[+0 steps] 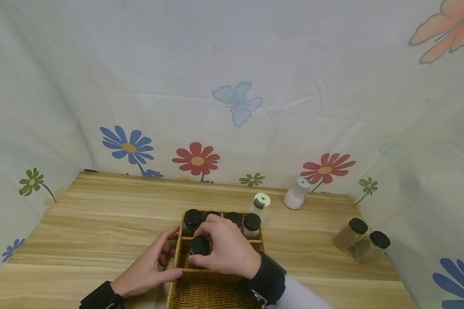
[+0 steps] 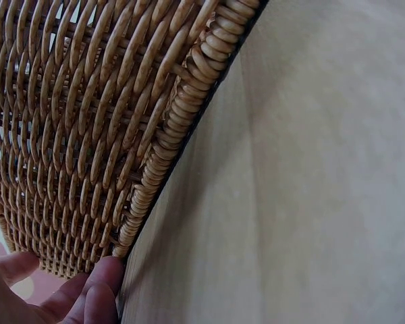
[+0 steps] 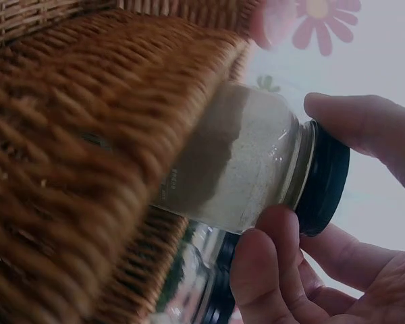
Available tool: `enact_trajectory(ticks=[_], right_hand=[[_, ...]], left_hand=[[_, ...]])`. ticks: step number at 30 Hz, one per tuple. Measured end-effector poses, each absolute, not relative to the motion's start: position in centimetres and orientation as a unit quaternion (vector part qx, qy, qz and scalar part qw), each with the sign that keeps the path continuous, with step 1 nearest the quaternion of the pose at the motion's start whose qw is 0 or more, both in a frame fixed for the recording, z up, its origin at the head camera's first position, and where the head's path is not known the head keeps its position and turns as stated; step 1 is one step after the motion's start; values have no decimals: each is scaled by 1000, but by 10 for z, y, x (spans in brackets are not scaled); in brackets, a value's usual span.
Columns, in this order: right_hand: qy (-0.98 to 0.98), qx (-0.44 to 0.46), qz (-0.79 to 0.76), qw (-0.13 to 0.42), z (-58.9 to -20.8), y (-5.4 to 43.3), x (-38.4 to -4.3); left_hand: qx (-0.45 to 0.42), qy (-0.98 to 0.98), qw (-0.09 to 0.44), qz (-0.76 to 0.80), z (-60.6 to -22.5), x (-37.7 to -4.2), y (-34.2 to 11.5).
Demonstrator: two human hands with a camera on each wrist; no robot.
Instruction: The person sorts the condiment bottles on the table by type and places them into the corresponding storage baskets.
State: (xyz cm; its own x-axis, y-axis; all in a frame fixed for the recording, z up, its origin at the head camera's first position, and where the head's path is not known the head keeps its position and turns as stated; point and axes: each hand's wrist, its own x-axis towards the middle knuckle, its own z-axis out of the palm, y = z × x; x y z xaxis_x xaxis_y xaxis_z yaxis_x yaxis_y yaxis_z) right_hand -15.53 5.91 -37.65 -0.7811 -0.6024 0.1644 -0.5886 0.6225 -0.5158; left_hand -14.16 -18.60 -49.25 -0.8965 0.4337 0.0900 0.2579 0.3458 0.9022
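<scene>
My right hand grips a glass spice jar by its black lid, thumb on one side and fingers on the other. Pale powder fills part of this jar, whose lower end is hidden behind the woven wall of a compartment in the wicker basket. At the basket's left side, my left hand holds the wall, its thumb at the rim and its fingers against the outer weave. Other black-lidded jars stand in the back compartments, among them one at the left and one at the right.
Behind the basket's right corner stands a shaker with a pale green-white cap. A white-filled shaker is farther back. Two black-lidded jars, one brown-filled and one paler, stand near the wooden table's right edge.
</scene>
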Motion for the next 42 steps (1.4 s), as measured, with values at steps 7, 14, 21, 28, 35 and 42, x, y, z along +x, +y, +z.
enact_trajectory(ticks=[7,14,21,28,35,42], right_hand=[[902,-343,-263,-8,-386,49,-156],[898,-339,-278,-17,-392,44,-157],[890,-342,-302,-10,-395,41,-157],[885,-340,-319,-5,-398,41,-157],[886,-340,-315,-8,-400,41,-157],[895,-339,-289,-15,-402,41,-155]], left_hand=[[210,816,85,531,-492,-141,-186],[216,813,85,534,-493,-142,-186],[207,814,97,534,-493,-142,-187],[215,809,94,539,-494,-143,-188],[215,810,91,537,-494,-143,-188],[214,810,94,538,-492,-142,-186]])
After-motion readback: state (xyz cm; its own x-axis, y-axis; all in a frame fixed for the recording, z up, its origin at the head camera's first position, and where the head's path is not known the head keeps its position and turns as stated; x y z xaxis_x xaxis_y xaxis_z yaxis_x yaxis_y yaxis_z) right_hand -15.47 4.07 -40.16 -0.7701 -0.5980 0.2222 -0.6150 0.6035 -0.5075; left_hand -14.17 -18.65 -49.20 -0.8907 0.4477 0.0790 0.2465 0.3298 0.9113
